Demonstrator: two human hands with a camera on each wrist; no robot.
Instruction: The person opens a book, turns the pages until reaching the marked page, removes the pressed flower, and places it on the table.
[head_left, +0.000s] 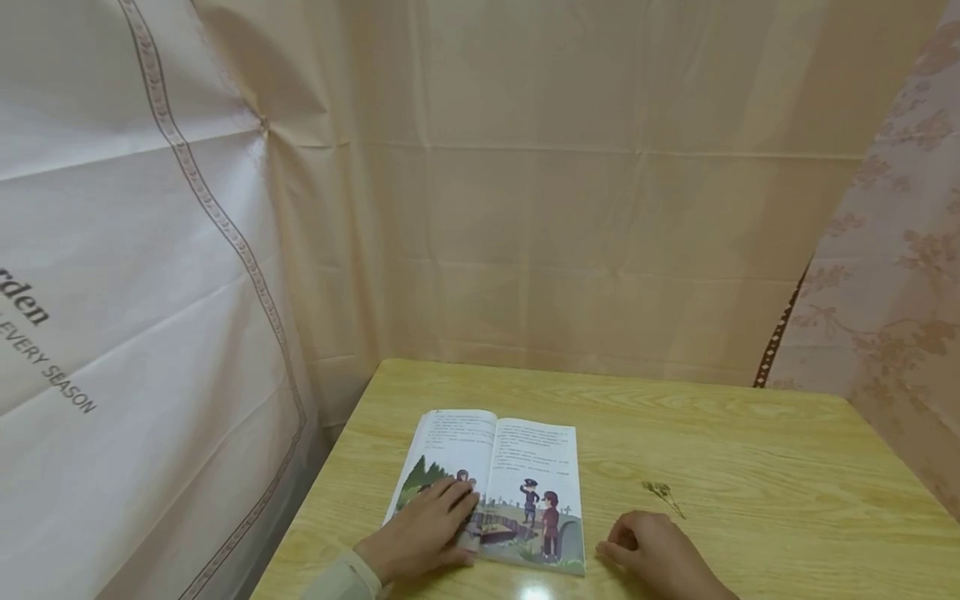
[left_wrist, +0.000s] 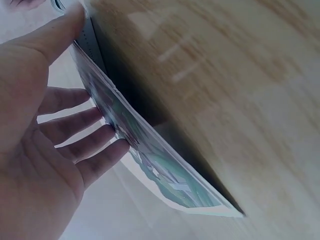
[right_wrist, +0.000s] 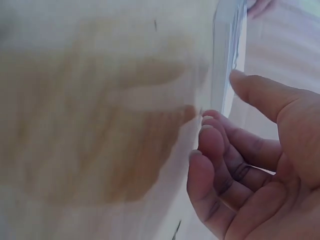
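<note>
An open book [head_left: 536, 450] with printed text and coloured cartoon pictures lies on the wooden table [head_left: 712, 442]. My left hand [head_left: 423, 527] rests on the lower part of its left page, palm down. In the left wrist view, nearly straight fingers touch the illustrated page [left_wrist: 165, 165]. Just off the book's lower right corner is my right hand [head_left: 660, 552], at the tabletop with fingers loosely curled and nothing in them. The right wrist view has its fingertips close to the book's edge [right_wrist: 225, 60]. A small dried plant sprig [head_left: 663, 497] lies just beyond the right hand.
A beige curtain [head_left: 570, 208] hangs behind the table's far edge. On the left is a white printed cloth [head_left: 135, 317] with lettering, and on the right a pinkish floral cloth [head_left: 892, 275]. A light reflection shows on the tabletop below the book.
</note>
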